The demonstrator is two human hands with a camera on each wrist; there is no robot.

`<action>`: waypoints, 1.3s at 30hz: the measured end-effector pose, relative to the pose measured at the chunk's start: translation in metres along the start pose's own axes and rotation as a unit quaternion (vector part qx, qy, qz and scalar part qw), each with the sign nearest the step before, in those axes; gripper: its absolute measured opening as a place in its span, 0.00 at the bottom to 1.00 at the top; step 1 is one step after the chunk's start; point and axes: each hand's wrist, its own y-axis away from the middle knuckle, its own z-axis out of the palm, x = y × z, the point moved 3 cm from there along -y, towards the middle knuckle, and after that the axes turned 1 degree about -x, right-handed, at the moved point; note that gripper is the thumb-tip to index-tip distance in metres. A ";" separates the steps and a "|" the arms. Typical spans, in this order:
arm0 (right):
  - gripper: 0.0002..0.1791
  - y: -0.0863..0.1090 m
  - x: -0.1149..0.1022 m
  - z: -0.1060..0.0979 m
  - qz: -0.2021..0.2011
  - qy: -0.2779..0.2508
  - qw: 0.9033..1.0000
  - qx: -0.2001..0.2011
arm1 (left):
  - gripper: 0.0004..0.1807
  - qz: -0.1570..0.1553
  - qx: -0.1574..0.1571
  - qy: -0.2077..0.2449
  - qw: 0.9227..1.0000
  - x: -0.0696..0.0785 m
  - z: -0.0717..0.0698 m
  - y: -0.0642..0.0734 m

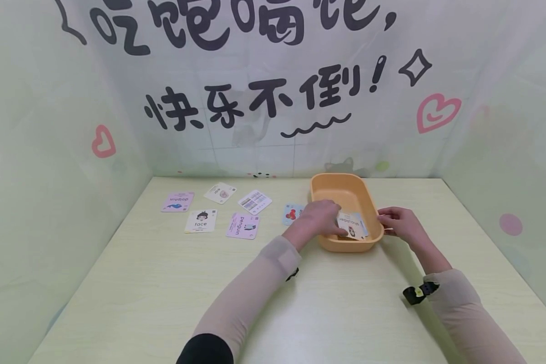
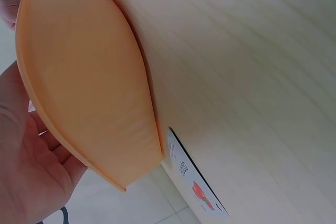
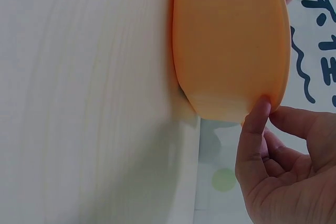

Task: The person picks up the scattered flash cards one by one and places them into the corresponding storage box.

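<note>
An orange plastic tray stands toward the back right of the table. My left hand reaches over its left side and holds a white "shoulder" card by its left edge, with the thumb on it; the fingertips are partly hidden. Beneath that card, a bluish card shows in the tray. On the right, my right hand pinches the tray's rim between thumb and finger, clearly so in the right wrist view, where that hand is at the tray's corner.
Left of the tray lies a blue card with red fruit. Farther left are a penguin card, a card with printed lines, an ear card, a face card and a dolphin card. A printed curtain hangs behind the table.
</note>
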 end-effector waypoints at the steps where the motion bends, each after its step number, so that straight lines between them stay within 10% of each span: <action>1: 0.25 0.000 0.000 0.000 0.001 0.000 1.000 0.001 | 0.29 -0.001 0.000 -0.001 1.000 0.000 0.000 0.000; 39: 0.26 0.001 0.000 0.001 0.007 0.008 1.000 0.005 | 0.41 -0.025 0.043 0.101 0.994 -0.021 -0.023 0.034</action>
